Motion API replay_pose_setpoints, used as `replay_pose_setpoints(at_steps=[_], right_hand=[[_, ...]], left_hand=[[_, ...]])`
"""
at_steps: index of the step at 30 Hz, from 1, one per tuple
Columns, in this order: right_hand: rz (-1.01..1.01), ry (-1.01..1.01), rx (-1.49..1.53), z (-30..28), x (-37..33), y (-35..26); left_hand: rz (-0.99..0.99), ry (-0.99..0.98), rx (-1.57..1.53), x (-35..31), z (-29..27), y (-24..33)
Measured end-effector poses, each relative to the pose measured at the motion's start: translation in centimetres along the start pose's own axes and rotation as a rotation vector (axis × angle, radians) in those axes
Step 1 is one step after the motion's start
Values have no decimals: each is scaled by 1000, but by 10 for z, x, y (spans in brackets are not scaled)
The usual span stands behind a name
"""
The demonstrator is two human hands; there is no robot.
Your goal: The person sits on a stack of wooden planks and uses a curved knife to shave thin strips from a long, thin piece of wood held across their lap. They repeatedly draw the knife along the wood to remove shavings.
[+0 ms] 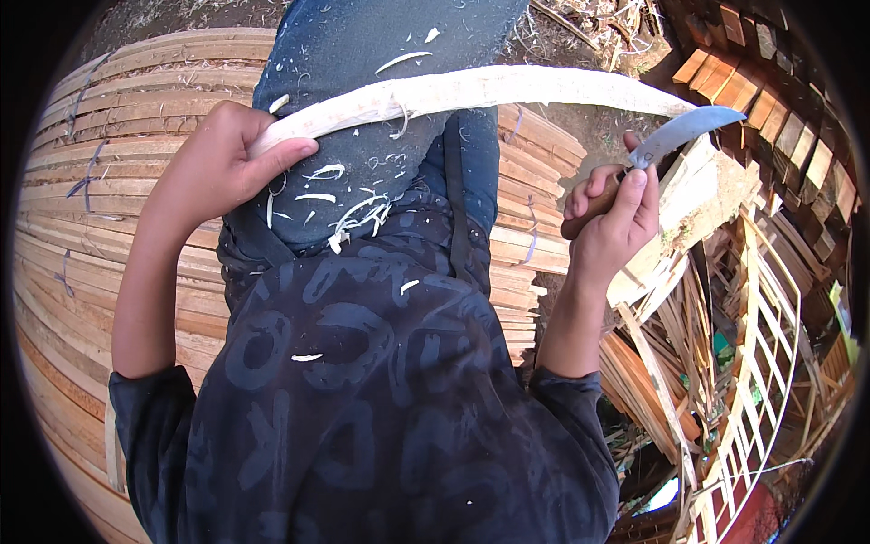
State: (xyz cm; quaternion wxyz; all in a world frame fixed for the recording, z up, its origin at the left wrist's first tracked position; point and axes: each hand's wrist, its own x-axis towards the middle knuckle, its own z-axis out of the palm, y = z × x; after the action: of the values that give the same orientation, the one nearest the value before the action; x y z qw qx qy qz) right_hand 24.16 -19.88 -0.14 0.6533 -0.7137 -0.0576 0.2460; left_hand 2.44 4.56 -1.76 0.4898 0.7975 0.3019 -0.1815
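A long, pale, peeled strip of wood lies across my thighs, bowed in this view and tapering toward its right end. My left hand is closed round its left end, thumb along the near side. In my right hand is a knife with a short, broad, curved blade and a brown wooden handle. The blade is at the strip's right tip; whether it touches the wood I cannot tell. Thin curled wood shavings are scattered over my jeans and dark shirt, and one curl hangs from the strip.
Bundled wooden slats, tied with thin cord, lie under and beside me on the left. To the right stand a chopped wood block, a heap of split sticks and a slatted wooden frame. Stacked wood pieces line the far right.
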Motion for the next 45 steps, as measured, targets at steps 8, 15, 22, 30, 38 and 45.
replay_pose_setpoints(at_steps=[8,15,22,30,38,45], right_hand=[[13,-310,-240,-11,4,5],[21,-260,-211,-19,6,-11],[18,30,-140,-33,0,3],[-68,14,-14,-8,-19,12],[-78,-196,58,-8,-13,3],[-142,-173,157,-4,5,-4]], left_hand=[[25,24,-16,-2,3,2],[17,11,-67,-2,3,-5],[39,115,-109,-3,1,-10],[-90,-197,-232,5,-22,-10],[-142,-499,-400,-1,-38,-15],[-161,-665,-376,14,-46,-34]])
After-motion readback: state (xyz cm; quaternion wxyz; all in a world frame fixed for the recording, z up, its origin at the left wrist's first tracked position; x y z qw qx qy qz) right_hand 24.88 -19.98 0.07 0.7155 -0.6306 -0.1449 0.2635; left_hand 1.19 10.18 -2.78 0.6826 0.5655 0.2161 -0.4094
